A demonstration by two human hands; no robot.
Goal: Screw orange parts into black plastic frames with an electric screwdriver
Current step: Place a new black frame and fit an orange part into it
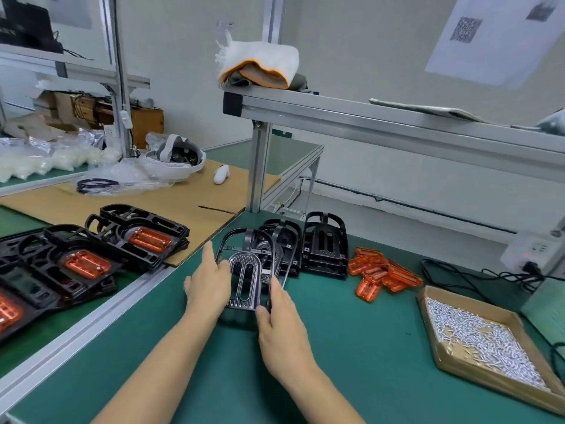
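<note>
Both hands hold one black plastic frame (244, 280) just above the green table. My left hand (208, 283) grips its left edge, thumb on top. My right hand (279, 313) pinches its right lower corner. Behind it stand two stacks of empty black frames (324, 246). A pile of loose orange parts (382, 273) lies to the right of them. Finished frames with orange parts (149, 238) fitted lie stacked at the left. No electric screwdriver is visible.
A cardboard tray of small silver screws (477, 335) sits at the right. A power strip (532, 250) with black cables is behind it. An aluminium post (260, 166) and shelf rise at the back. A white headset (174, 157) lies on cardboard, back left.
</note>
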